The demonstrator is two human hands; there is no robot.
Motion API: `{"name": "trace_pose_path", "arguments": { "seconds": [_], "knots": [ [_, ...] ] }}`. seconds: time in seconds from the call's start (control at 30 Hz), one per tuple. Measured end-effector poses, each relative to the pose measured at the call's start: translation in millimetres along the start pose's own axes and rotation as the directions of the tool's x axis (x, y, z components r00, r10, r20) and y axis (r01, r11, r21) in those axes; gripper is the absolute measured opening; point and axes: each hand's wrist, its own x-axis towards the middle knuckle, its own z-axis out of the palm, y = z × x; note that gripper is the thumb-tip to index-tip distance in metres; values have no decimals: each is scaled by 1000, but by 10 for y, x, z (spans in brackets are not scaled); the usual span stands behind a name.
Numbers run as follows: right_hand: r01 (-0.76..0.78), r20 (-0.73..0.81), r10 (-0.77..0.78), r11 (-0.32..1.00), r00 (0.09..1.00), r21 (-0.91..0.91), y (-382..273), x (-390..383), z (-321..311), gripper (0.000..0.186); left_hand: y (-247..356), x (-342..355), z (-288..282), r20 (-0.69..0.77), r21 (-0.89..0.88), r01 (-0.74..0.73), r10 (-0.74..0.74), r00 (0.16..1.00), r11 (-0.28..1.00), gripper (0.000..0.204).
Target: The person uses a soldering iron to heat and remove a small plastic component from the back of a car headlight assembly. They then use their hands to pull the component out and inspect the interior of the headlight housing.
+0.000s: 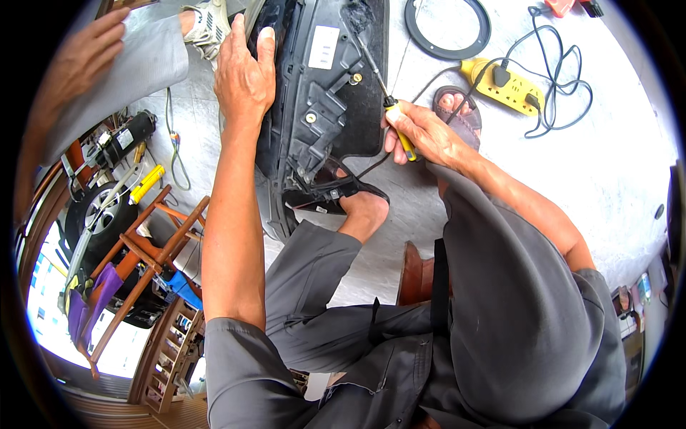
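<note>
Right of the black plastic housing (296, 93), a yellow power strip (493, 87) and black ring (449, 54) are laid on the pale floor (607, 164); a screwdriver (392, 109) is clasped in the right grip (423, 134); the housing's left edge is touched by the wide left grip (244, 82); leftward, a wheel (118, 218) is seen.

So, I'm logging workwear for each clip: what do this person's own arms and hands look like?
The left hand and right hand are ungloved, with no watch or bracelet in sight. Both forearms are bare. The left sleeve and right sleeve are short, dark grey and plain, with no visible print.
</note>
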Motion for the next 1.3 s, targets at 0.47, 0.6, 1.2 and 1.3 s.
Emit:
{"name": "trace_pose_path", "arguments": {
  "seconds": [0.47, 0.6, 1.2, 1.3],
  "knots": [
    [-12, 116, -6, 989, 993, 149, -249, -7, -99, 48, -315, -139, 184, 129, 392, -250, 217, 968, 885, 35],
    [-14, 107, 2, 993, 994, 113, -232, -47, -67, 49, -385, -171, 204, 125, 510, -324, 304, 944, 797, 32],
    [36, 1, -36, 997, 999, -66, -380, -109, 5, 43, -503, -194, 227, 135, 342, -210, 173, 975, 916, 39],
    [33, 27, -32, 999, 999, -39, -385, -48, -16, 44, -487, -196, 243, 162, 300, -138, 93, 982, 944, 41]
  ]
}}
